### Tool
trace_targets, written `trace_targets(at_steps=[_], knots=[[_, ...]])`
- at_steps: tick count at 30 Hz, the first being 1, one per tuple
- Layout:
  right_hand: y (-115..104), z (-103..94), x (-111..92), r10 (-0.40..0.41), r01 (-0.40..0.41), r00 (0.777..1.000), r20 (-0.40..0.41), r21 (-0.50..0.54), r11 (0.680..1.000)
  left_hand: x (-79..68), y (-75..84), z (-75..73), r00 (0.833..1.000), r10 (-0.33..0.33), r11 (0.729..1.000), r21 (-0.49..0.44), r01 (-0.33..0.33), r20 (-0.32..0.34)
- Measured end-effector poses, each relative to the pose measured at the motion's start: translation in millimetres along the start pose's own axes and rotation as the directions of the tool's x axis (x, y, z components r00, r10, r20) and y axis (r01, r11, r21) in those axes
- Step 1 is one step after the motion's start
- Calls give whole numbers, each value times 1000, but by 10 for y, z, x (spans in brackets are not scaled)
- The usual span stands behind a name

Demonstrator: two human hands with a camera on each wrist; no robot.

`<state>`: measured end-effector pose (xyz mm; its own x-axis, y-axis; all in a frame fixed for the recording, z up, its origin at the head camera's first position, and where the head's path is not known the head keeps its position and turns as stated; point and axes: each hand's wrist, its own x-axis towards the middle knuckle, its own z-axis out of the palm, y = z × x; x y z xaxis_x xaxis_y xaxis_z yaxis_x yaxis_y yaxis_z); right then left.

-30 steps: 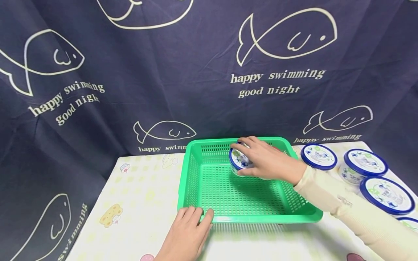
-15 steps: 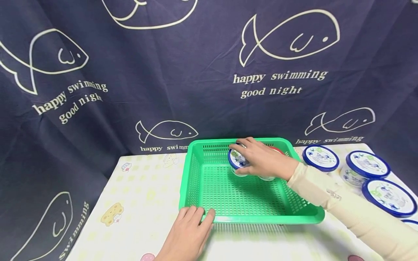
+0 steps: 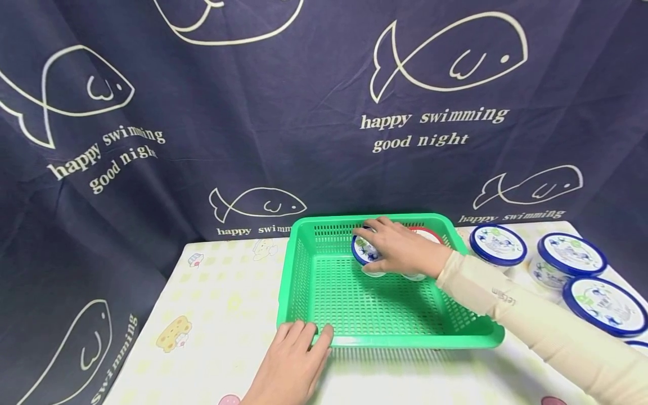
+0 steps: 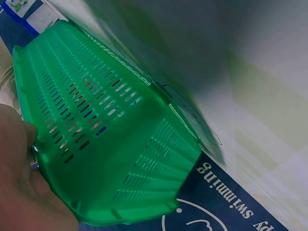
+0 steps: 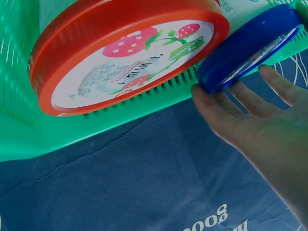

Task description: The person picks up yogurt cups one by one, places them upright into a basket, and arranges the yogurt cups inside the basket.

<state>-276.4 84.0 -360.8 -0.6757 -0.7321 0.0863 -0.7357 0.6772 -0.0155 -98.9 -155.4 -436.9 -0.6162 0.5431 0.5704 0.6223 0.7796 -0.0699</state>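
My right hand point(image 3: 402, 244) reaches over the green plastic basket point(image 3: 395, 340), its fingers and thumb spread round the rim of a blue-lidded tub point(image 3: 363, 251). That tub stands inside near the back wall, its lid partly covered by the hand. Just right of it is a red-lidded tub point(image 3: 427, 233), half hidden by the hand; its strawberry-printed lid point(image 5: 134, 65) shows in the right wrist view, beside the blue lid point(image 5: 250, 45) under my fingertips. My left hand point(image 3: 288, 360) grips the basket's near left rim, fingers over the edge. The left wrist view shows the basket's slotted wall point(image 4: 91, 110).
Several more blue-lidded tubs, such as one at the back point(image 3: 498, 245) and a nearer one point(image 3: 604, 306), stand right of the basket on the patterned tablecloth point(image 3: 217, 315). A dark fish-print curtain point(image 3: 324, 140) hangs right behind the table.
The right hand has slid slightly left with the blue-lidded tub. More of the red lid now shows beside it. The left hand stays on the basket rim.
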Motion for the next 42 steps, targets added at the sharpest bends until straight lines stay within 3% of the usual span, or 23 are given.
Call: trace_targets(at_steps=[11,23,32,42], knots=[[-29,25,50,7,-7,1000,3,37,999,-1,1,-23,999,-11,1000,-15,12,45],[-35,55,67,22,-22,1000,11,36,999,16,12,-33,1000,-17,999,-27,18,17],[-31,-58,-23,24,-24,1000,-2,17,1000,21,19,-17,1000,0,1000,-7,0,-21],[-8,-163,-181,-21,19,999,-47,-35,999,14,13,-19,1000,-19,1000,-18,20,5]])
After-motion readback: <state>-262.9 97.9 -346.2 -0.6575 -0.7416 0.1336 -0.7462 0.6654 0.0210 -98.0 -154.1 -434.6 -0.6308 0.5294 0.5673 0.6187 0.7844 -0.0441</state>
